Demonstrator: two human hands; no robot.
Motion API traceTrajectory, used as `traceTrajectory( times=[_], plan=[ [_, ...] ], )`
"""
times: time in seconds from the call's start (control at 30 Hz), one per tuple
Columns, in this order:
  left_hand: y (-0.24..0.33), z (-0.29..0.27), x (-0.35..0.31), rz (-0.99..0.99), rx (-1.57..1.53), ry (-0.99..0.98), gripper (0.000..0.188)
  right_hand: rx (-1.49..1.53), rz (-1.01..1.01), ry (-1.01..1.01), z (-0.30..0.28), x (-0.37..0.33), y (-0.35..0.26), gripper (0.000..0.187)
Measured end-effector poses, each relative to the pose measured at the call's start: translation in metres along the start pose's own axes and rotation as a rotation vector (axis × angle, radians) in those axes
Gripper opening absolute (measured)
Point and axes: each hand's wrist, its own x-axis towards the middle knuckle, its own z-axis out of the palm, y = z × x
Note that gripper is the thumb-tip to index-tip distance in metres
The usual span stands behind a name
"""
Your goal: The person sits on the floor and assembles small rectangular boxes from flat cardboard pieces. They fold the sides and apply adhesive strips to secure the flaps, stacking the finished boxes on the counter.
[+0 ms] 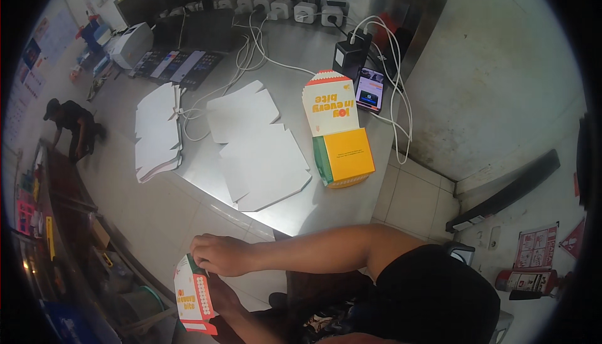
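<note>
a printed carton [187,300] is tilting at near left; the right hand [219,255] is clamping its top, the left hand [226,299] is meeting its side, grip i cannot tell. farther, white cardboard [260,162] is lying left of a yellow box [351,157].

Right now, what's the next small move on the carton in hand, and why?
I'd probably work the green upper part of the printed carton inward with the right grip. That grip is at this end, and the left grip, partly hidden, is beside the carton and could steady it. The yellow box on the table shows a formed body to match.
</note>
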Motion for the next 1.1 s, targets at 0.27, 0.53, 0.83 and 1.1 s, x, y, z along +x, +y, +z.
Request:
traceTrajectory(
  times=[0.27, 0.53, 0.83, 1.1],
  plan=[
    [-0.002, 0.022, 0.003, -0.113, -0.102, -0.075, 0.041, -0.263, -0.036, 0.144, 0.014, -0.001, 0.003, 0.012],
    [-0.013, 0.01, 0.001, -0.101, 0.071, -0.029, 0.045, -0.315, 0.147, -0.103, 0.005, -0.001, 0.005, 0.033],
    [0.001, 0.016, -0.007, -0.058, 0.184, 0.0, 0.041, -0.32, 0.097, -0.125, 0.013, -0.012, 0.004, 0.058],
    [-0.015, 0.015, -0.007, -0.009, 0.748, -0.071, 0.037, -0.225, -0.231, -0.05, 0.027, -0.021, -0.008, 0.059]
  ],
)
